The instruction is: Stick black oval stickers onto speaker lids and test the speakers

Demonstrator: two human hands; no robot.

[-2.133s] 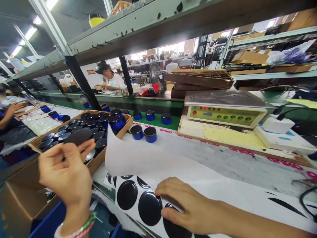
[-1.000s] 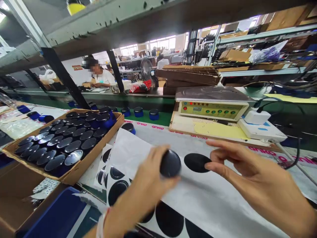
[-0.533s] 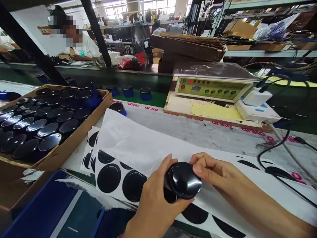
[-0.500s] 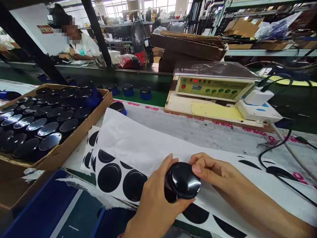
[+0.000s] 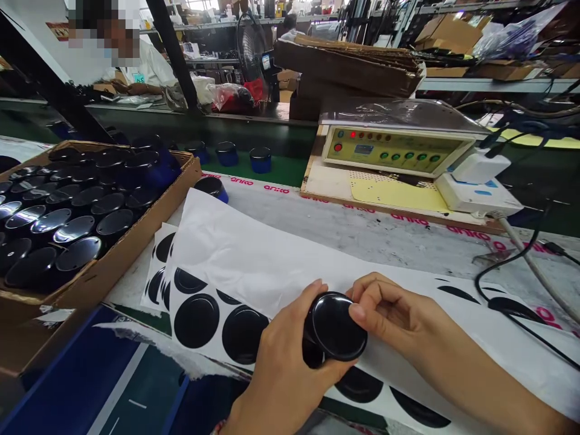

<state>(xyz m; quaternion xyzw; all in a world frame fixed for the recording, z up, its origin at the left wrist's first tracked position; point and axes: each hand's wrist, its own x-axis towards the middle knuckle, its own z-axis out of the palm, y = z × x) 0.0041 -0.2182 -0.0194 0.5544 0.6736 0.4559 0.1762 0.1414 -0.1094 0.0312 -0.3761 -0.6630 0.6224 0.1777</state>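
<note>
My left hand (image 5: 283,368) is wrapped round a small jar with a glossy black lid (image 5: 334,326), held low over a white sheet of round black stickers (image 5: 212,317). My right hand (image 5: 392,311) touches the lid's right edge with curled fingers, thumb on the rim. What lies between those fingertips and the lid I cannot make out. A plain white backing sheet (image 5: 244,254) lies folded over the sticker sheet behind the jar.
A cardboard box (image 5: 136,232) full of black-lidded blue jars stands at the left. Loose blue jars (image 5: 216,186) sit behind the sheets. A control unit (image 5: 394,151) with lights, a white adapter (image 5: 480,166) and cables lie at the right. Another person sits across the line.
My left hand took a jar and brought it down over the sticker sheet; my right hand left the sheet with a black sticker and came onto the lid. The view tilted down.
</note>
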